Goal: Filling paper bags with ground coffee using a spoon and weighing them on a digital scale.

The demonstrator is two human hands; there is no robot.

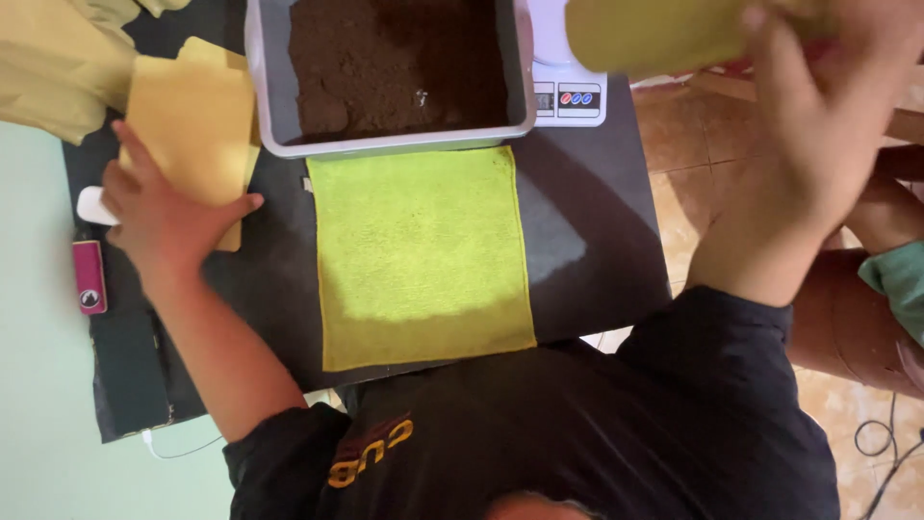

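Hands: left (159, 217) flat, released on yellow pouches (192, 125) | right (818, 125) raised, grasping yellow pouch (654, 34)

Lime cloth (422, 252) on black mat (597, 231) — grey tray of brown powder (395, 67), white scale (568, 96) behind.

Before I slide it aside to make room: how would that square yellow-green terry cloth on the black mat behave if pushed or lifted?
The square yellow-green terry cloth lies flat with soft, wavy edges, so it would probably droop limply when lifted. Its fuzzy pile likely grips the black mat, so a push may bunch it. It looks thin, probably light.
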